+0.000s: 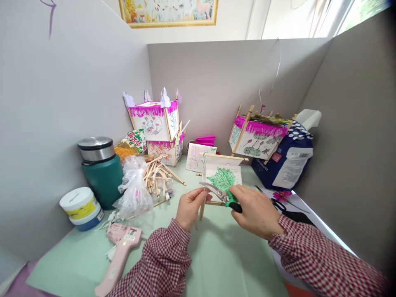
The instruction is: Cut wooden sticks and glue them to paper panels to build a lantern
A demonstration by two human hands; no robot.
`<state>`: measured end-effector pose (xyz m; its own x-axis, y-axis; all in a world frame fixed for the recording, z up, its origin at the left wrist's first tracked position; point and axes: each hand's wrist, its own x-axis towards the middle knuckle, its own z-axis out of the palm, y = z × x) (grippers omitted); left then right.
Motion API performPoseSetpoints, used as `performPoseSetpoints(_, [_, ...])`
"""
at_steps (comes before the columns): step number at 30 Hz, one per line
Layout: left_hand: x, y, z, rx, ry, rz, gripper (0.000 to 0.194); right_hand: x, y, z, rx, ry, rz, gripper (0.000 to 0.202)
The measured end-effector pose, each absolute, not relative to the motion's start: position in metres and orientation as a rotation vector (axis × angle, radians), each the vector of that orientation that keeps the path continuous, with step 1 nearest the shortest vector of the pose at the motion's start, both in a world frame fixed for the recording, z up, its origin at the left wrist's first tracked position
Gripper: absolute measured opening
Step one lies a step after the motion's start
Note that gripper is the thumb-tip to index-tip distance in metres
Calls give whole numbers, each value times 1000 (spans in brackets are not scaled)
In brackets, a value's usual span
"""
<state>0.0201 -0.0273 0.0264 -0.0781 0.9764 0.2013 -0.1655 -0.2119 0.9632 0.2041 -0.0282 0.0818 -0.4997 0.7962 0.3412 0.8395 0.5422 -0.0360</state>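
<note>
My right hand is wrapped round garden shears with green and black handles. Their parted blades point left, with the tips by my left fingertips. My left hand pinches thin wooden sticks, which hang below the fingers; whether a blade touches them is hard to tell. Just behind the shears stands a white panel with a green leaf print, a wooden stick along its top. To its left leans a white card with a branch drawing.
On the left are a pink glue gun, a green thermos, a white tub, a plastic bag and piled sticks. Lanterns with magenta fringe stand behind. Another lantern and a blue tissue pack are right.
</note>
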Motion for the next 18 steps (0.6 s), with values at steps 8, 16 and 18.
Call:
performPoseSetpoints(8, [13, -23, 23, 945, 992, 1745, 29, 203, -30, 57, -983, -2054, 968, 25])
performPoseSetpoints(16, [8, -22, 24, 531, 788, 1735, 13, 201, -25, 28, -830, -1526, 1288, 29])
performPoseSetpoints(18, [11, -24, 24, 517, 775, 1703, 10, 201, -26, 27, -831, -1531, 1195, 25])
